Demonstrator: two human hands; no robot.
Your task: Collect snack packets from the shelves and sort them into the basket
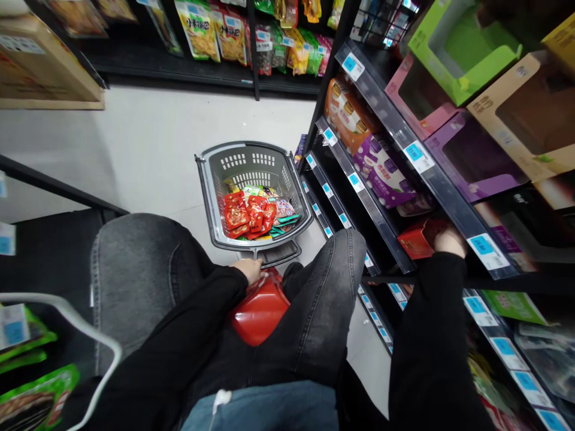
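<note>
My left hand (249, 269) is closed at the handle (281, 256) of a grey shopping basket (214, 203), low between my knees. Inside the basket lie several red snack packets (256, 214), with a patterned teal-edged packet (284, 209) beside them. Out to the right, my right hand (449, 240) reaches into a shelf and grips a red box (417, 239); its fingertips are partly hidden. Just under my left hand is a glossy red object (261, 308), partly covered by my legs.
Black shelving with price tags (418, 157) stands close on my right, holding purple cartons (381, 173) and open-fronted display boxes (467, 45). Bagged snacks (197, 30) line the far shelf. A cardboard box (45, 66) is at upper left, and a white curved bar (67, 308) is at lower left.
</note>
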